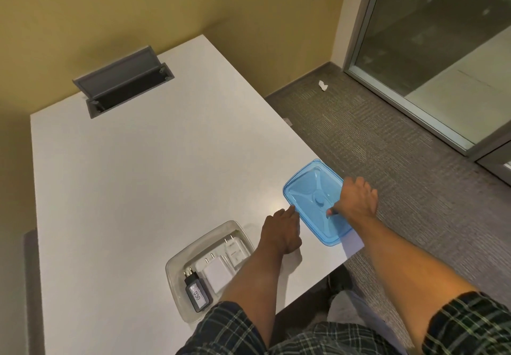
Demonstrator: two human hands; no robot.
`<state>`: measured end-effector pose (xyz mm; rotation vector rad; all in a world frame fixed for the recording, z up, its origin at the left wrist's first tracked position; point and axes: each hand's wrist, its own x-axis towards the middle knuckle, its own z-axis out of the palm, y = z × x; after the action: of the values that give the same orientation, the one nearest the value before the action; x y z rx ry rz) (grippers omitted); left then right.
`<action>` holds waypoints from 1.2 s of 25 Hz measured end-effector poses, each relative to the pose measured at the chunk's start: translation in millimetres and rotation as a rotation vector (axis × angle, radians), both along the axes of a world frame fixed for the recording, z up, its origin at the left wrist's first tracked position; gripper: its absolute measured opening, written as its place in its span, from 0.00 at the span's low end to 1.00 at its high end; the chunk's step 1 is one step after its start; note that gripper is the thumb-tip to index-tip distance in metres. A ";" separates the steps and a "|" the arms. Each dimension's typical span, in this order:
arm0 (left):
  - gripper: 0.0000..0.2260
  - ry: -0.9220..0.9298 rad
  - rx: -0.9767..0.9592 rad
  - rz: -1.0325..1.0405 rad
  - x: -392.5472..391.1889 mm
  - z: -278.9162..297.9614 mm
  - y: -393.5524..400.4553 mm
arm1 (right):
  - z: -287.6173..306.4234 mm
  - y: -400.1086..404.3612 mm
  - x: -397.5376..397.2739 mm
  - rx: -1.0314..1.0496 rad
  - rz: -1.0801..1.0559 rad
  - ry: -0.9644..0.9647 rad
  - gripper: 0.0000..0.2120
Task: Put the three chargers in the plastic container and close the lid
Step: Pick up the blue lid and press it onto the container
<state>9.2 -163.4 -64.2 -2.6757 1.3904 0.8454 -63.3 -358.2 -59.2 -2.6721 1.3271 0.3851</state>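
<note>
At the bench's right edge, a person's right hand (pixel 356 199) rests on the blue lid (pixel 309 188), palm down, fingers curled over its far long side and thumb pressing on its top; the hand grips the lid's rim. The left hand (pixel 282 233) lies flat beside it, fingers stretched out and loosely spread, its fingertips touching the lid's near-left edge and holding nothing. The lid sits flat on the white bench (pixel 138 175), one corner overhanging the edge above the grey carpet (pixel 401 161).

Just left of the left forearm stands the clear plastic container (pixel 177 260), open, with all three chargers inside, lying side by side with prongs pointing away from the person: a black charger (pixel 197 292) with a white label nearest, a white charger (pixel 217 270) in the middle, and another white charger (pixel 235 252) at the far end, partly hidden by the arm. Both sleeves (pixel 470 327) are dark plaid, rolled above the forearms.

Well apart, near the bench's far end, a grey cable hatch (pixel 124 78) stands open against the yellow wall. A scrap of white paper (pixel 323 85) lies on the carpet near a glass door (pixel 442 36).
</note>
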 end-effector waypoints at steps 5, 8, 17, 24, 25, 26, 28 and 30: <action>0.17 0.031 -0.046 0.086 3.0 10.1 0.7 | 15.6 -4.0 4.6 0.200 0.109 -0.305 0.26; 0.18 0.096 -0.160 0.236 8.2 20.6 5.9 | 25.6 7.5 8.3 0.338 0.254 -0.445 0.09; 0.28 0.704 -0.806 1.438 62.7 67.5 57.2 | 52.1 66.7 36.2 0.059 0.647 -0.691 0.06; 0.04 0.817 -0.838 1.567 94.8 74.2 145.0 | 54.0 116.7 59.3 -0.198 1.249 -0.758 0.08; 0.03 0.828 -0.843 1.557 92.8 74.9 155.4 | 51.7 121.2 59.7 -0.172 1.284 -0.765 0.09; 0.03 0.845 -0.859 1.542 89.8 76.0 165.8 | 49.9 126.0 59.4 -0.130 1.288 -0.749 0.15; 0.11 0.868 -0.893 1.525 83.2 77.4 186.5 | 49.0 131.5 56.3 0.027 1.196 -0.686 0.36; 0.14 0.850 -0.918 1.553 76.5 77.2 209.0 | 50.7 138.2 52.7 0.228 1.024 -0.666 0.46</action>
<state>85.6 45.6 12.9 -4.0451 -1.2980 1.7422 -10.6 -220.0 -8.5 -2.6609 -0.2807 -0.2591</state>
